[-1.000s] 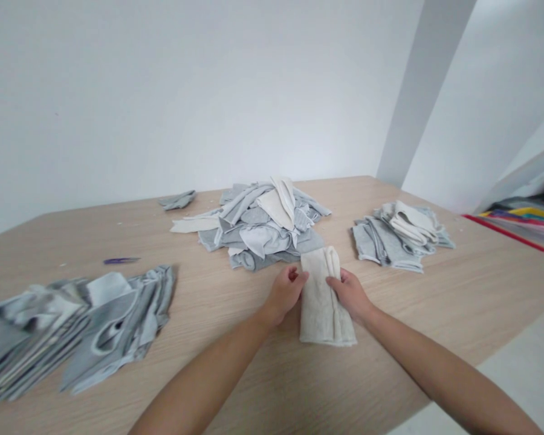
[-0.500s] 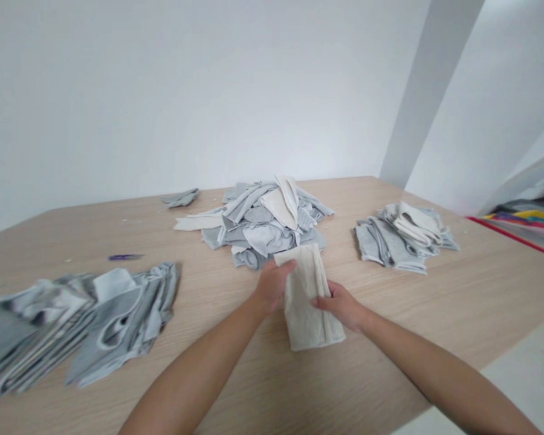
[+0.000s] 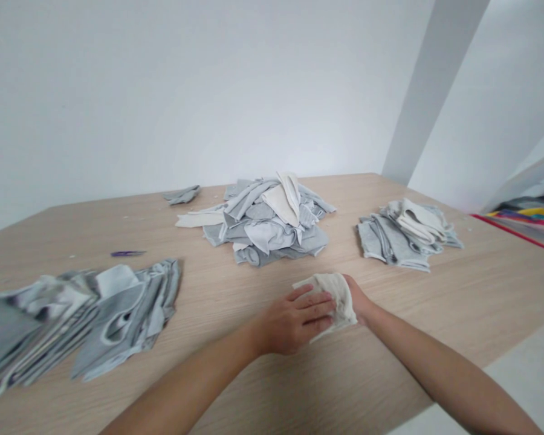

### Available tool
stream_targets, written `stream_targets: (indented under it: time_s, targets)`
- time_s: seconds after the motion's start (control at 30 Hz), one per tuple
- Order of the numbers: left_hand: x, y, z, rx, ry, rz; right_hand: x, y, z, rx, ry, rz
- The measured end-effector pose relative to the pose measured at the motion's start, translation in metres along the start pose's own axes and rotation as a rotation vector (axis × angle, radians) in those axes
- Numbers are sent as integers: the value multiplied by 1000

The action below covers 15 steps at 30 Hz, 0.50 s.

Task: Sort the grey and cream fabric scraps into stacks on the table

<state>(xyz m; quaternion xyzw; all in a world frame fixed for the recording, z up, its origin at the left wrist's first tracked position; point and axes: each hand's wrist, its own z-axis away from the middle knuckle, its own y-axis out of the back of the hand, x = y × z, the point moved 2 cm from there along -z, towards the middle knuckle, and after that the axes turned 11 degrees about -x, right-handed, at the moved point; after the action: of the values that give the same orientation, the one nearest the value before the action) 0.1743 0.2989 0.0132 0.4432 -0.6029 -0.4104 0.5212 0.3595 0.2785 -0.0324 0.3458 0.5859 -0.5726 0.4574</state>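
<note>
A cream knit fabric piece (image 3: 342, 299), bunched and partly folded over, is between my two hands above the near middle of the table. My left hand (image 3: 294, 320) lies against its near face with the fingers stretched out and slightly apart. On the other side my right hand (image 3: 357, 297) holds the piece from behind; most of its fingers are hidden by the fabric. Beyond my hands a loose heap of grey and cream fabric pieces (image 3: 272, 226) spreads across the table.
A stack of folded grey and cream pieces (image 3: 403, 232) lies right on the wooden table (image 3: 236, 302). Grey garment pieces (image 3: 118, 314) are laid out at left, with purple thread snips (image 3: 127, 253) behind them. One grey piece (image 3: 182, 194) sits near the wall. Colourful packets (image 3: 530, 220) are at far right.
The cream piece has gone from hanging long and flat to a smaller, bunched shape. My left hand has moved from gripping its upper edge to lying flat across it; my right hand is now behind it.
</note>
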Motion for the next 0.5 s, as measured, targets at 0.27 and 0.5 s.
stream_targets:
  time_s: [0.27, 0.5]
  targets:
    - [-14, -33, 1, 45, 145, -285, 5, 12, -2, -199, 14, -158]
    - [-17, -41, 2, 106, 246, -355, 6, -5, 4, -20, 48, 367]
